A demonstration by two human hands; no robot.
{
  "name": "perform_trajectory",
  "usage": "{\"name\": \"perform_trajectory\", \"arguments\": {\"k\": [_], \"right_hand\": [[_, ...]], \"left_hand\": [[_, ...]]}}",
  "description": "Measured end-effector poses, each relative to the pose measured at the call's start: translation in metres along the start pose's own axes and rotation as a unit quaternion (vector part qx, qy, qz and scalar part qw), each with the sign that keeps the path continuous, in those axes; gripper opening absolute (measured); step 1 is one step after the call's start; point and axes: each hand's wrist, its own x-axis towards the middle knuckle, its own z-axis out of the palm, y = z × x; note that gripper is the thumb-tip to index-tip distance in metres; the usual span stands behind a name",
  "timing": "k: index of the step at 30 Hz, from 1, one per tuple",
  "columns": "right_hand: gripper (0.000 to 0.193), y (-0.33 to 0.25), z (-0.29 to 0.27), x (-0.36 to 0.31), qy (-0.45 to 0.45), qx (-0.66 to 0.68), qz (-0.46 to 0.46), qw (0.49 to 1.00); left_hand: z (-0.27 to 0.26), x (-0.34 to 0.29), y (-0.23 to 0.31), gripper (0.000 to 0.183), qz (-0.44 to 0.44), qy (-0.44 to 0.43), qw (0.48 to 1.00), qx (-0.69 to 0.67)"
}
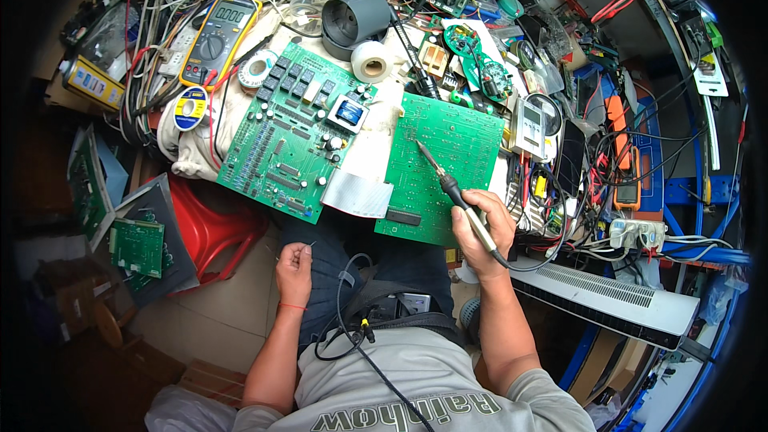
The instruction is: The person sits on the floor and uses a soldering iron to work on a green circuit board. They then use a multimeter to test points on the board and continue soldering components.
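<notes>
Chip board (300, 128) is lying left of the green board (448, 140), the landmark. Multimeter (212, 48) is resting well beyond that board's upper left. Soldering iron (450, 188) is slanting over the green board; tip contact: cannot tell. Right hand (490, 232) is grasping its handle near the board's lower right. Left hand (294, 274) is hanging below and left of the board, fingertips pinching together; cannot tell on what. White strip (358, 194) is spanning the gap at the board's lower left.

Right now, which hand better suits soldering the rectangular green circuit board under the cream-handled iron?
Probably the right hand: it grips the iron over the board; the left hand is farther away.
</notes>
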Motion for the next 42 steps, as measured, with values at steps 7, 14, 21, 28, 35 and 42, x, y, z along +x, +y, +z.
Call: {"name": "perform_trajectory", "arguments": {"k": [7, 14, 21, 28, 35, 42], "right_hand": [[0.03, 0.0, 0.0, 0.0, 0.0, 0.002, -0.004, 1.0], [0.03, 0.0, 0.0, 0.001, -0.001, -0.001, -0.003, 1.0], [0.03, 0.003, 0.0, 0.001, -0.002, 0.007, -0.004, 1.0], [0.03, 0.01, -0.002, -0.009, 0.027, 0.083, 0.054, 0.995], [0.033, 0.023, -0.012, -0.012, 0.123, 0.258, 0.216, 0.934], [0.031, 0.031, -0.002, -0.012, 0.152, 0.325, 0.215, 0.908]], "left_hand": [[0.0, 0.0, -0.001, 0.013, -0.007, -0.004, 1.0, -0.016], [-0.003, -0.002, 0.01, 0.013, 0.008, 0.019, 0.999, -0.036], [-0.015, 0.0, 0.022, 0.013, 0.058, 0.059, 0.997, -0.011], [-0.033, 0.016, 0.033, 0.013, 0.123, 0.076, 0.973, 0.18], [-0.019, -0.013, 0.142, 0.015, 0.205, 0.038, 0.963, 0.169], [0.039, -0.009, 0.24, 0.016, 0.366, -0.061, 0.92, 0.126]]}}
